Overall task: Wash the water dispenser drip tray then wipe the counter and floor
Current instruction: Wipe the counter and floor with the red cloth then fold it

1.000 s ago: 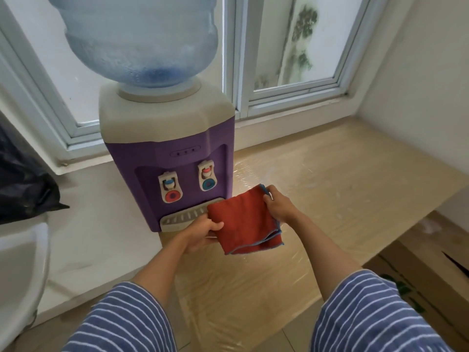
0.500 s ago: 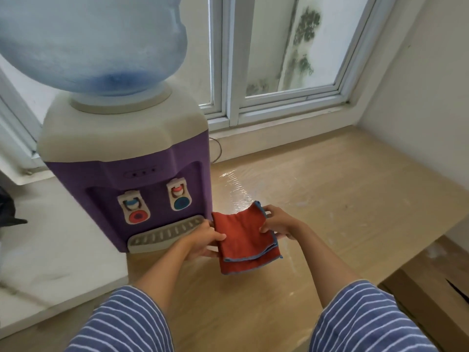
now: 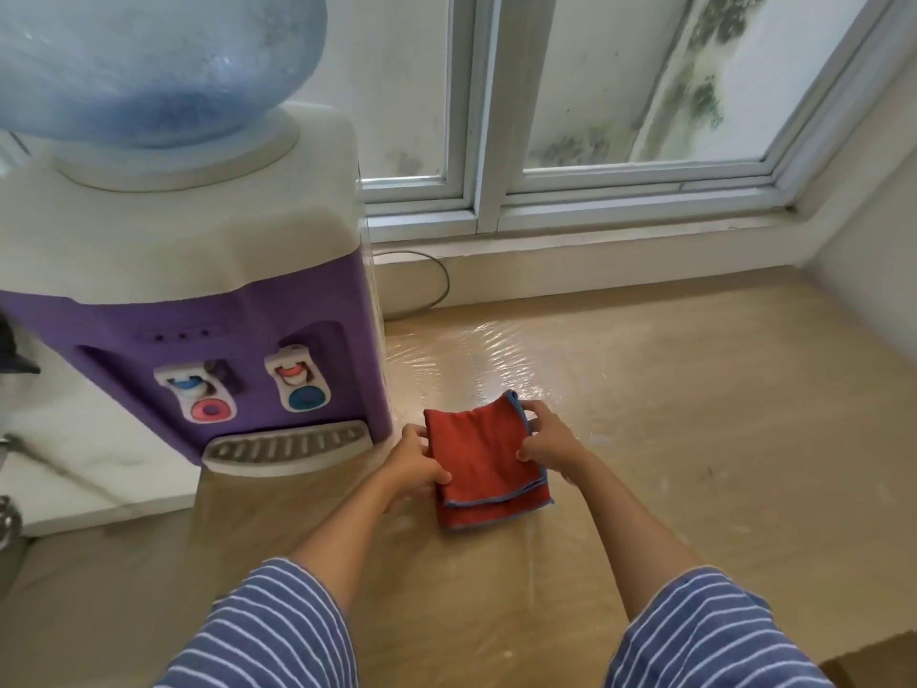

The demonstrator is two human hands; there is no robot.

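Observation:
A folded red cloth (image 3: 484, 464) with a blue edge is held between both hands just above the wooden counter (image 3: 694, 414). My left hand (image 3: 414, 466) grips its left edge. My right hand (image 3: 548, 441) pinches its right edge. To the left stands a purple and cream water dispenser (image 3: 198, 300), its grey slotted drip tray (image 3: 288, 446) seated at the front base. The cloth hangs right of the tray, apart from it.
A blue water bottle (image 3: 149, 62) sits on top of the dispenser. A white window frame (image 3: 486, 191) and a cable (image 3: 436, 285) run behind. A white surface (image 3: 74, 479) lies left of the wooden counter, and a wall (image 3: 873, 230) closes the right side.
The view has shifted right and closer to the counter. Both hands lowered the cloth toward the counter and moved it right of the dispenser, folding it more compactly.

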